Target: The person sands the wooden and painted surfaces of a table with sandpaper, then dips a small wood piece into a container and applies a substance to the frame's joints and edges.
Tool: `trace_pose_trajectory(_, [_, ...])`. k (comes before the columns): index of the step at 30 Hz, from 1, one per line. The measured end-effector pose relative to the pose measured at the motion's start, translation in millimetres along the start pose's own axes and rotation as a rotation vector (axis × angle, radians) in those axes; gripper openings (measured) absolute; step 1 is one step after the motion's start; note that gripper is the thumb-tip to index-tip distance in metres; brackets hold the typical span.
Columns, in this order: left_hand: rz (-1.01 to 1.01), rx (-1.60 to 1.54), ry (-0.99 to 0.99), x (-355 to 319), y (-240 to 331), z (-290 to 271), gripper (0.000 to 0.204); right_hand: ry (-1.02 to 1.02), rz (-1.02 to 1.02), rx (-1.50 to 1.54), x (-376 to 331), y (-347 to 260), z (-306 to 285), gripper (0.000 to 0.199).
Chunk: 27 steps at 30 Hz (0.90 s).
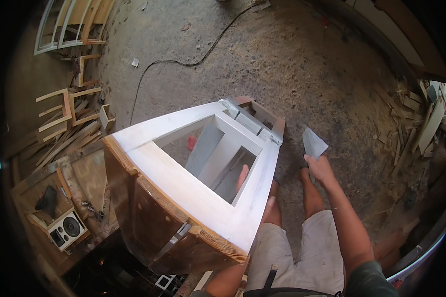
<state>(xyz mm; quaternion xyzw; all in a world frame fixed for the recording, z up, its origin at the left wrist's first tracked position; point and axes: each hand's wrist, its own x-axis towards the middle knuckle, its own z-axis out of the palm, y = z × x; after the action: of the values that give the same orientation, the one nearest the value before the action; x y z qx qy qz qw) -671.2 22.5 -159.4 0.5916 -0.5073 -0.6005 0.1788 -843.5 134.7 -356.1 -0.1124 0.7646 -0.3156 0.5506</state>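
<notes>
A white-painted wooden frame (pixel 183 171) with an open middle stands tilted in front of me. Its near left side shows bare brown wood, and two metal hinges sit at its far end. My left hand (pixel 269 207) grips the frame's right rail, with fingers showing through the opening; the rail hides the rest of that hand. To the right of the frame and apart from it, my right hand (pixel 319 167) pinches a folded light grey sheet of sandpaper (pixel 314 144).
At lower left, a speaker unit (pixel 68 228) lies on a wooden surface (pixel 86 171). Wooden frames (pixel 59 114) and offcuts lie along the left. A black cable (pixel 183 63) crosses the dusty floor (pixel 282 59). Scrap wood (pixel 406 116) is heaped at right.
</notes>
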Motion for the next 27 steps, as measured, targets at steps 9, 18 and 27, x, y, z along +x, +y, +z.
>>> trace_pose_trajectory(9, [-0.15, -0.789, -0.052, 9.3, -0.8, -30.4, 0.058, -0.007, 0.077, 0.069, 12.5, 13.4, -48.0, 0.055])
trace_pose_trajectory(18, [0.329, -0.384, -0.293, 46.2, 4.7, -26.1, 0.08, -0.021, 0.053, 0.196, 25.2, -36.7, -68.2, 0.065])
trace_pose_trajectory(27, [0.263, -0.47, -0.222, 44.2, 9.1, -24.4, 0.077, 0.084, 0.03, 0.033, 22.7, -35.0, -83.2, 0.062])
